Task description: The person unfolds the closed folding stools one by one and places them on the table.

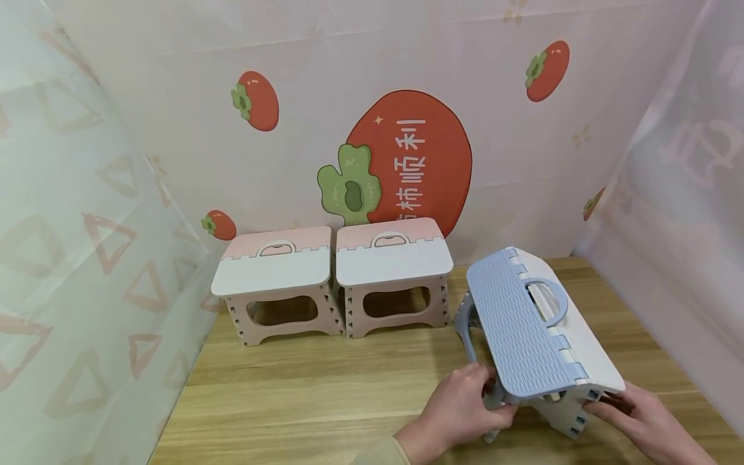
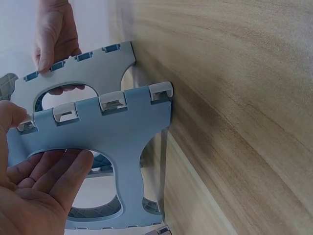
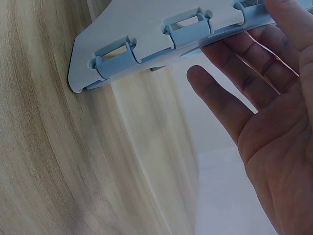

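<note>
A blue-and-white folding stool (image 1: 517, 329) stands at the right, its seat bent along the middle hinge into a ridge with the blue handle (image 1: 560, 303) on top. My left hand (image 1: 459, 403) grips the blue leg panel (image 2: 132, 129) on the near left; in the left wrist view its fingers curl through the cutout while the thumb lies at the hinged edge. Across from it, my right hand (image 1: 636, 416) holds the paler leg panel (image 2: 105, 71), thumb on the toothed edge. The right wrist view has that panel's hinge (image 3: 146, 49) against the fingers.
Two pink-and-white folding stools, one on the left (image 1: 273, 271) and one in the middle (image 1: 395, 265), stand unfolded side by side at the back. Beneath everything is a wood-grain table (image 1: 302, 394). Patterned cloth (image 1: 500, 148) with printed persimmons hangs behind and at both sides.
</note>
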Demonstrator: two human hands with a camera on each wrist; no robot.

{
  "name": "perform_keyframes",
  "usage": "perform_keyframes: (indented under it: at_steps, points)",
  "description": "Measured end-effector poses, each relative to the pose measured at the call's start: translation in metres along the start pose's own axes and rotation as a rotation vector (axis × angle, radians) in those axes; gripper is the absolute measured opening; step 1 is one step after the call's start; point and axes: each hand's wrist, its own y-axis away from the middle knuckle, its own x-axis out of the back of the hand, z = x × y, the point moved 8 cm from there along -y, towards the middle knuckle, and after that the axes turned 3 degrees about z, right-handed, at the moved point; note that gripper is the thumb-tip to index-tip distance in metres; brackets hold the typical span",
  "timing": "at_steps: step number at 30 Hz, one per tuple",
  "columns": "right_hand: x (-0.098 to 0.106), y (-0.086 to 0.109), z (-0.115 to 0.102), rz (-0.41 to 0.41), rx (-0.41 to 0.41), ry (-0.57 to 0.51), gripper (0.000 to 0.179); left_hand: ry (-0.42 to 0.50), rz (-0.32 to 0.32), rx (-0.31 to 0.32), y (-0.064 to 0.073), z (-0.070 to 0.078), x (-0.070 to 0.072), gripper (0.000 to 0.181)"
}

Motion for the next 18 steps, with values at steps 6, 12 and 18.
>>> perform_keyframes:
  at_steps: [6, 12, 18]
  points:
    - [0.002, 0.000, 0.000, 0.015, 0.011, 0.004, 0.039, 0.008, -0.009, 0.006, 0.000, -0.002, 0.000, 0.023]
    - [0.002, 0.000, 0.004, -0.003, -0.001, -0.017, 0.038, 0.026, -0.031, 0.028, 0.000, -0.004, -0.001, 0.024]
    - [0.001, 0.000, 0.011, -0.028, -0.071, -0.014, 0.032, 0.029, -0.030, 0.017, -0.002, -0.004, 0.000, 0.023]
